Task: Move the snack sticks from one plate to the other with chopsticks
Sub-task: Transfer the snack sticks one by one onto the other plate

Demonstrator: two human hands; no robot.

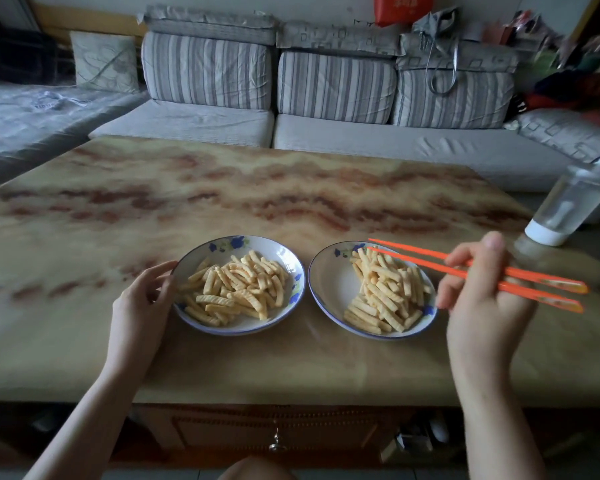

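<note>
The snack sticks lie in two heaps, one on the right plate (326, 289) and one on the left plate (257, 242), and the heaps look nearly equal, so I cannot tell from here which plate gives and which receives. The sticks on the right plate (385, 289) lie mostly with the long axis going from far-left to near-right; the sticks on the left plate (236, 289) point in many directions. The two plates stand just beside each other on the marbled surface (222, 188), their rims almost touching. The orange chopsticks (413, 260) reach to the left from my right hand (482, 289), which is clamped on them near the middle of their length. Their tips are a little apart, carry nothing and hang over the far end of the right heap. This heap is therefore the nearer one, and in my judgement the tips must only go down and close across a stick, not along it. My left hand (146, 296) is at the left plate, its fingers loosely bent and touching the rim, not closed around it as far as I see. A clear bottle (568, 206) stands at the far right of the surface; I see no label on it. On the sofa (326, 133) behind, a red bag (402, 6) has white writing, too blurred to read.
</note>
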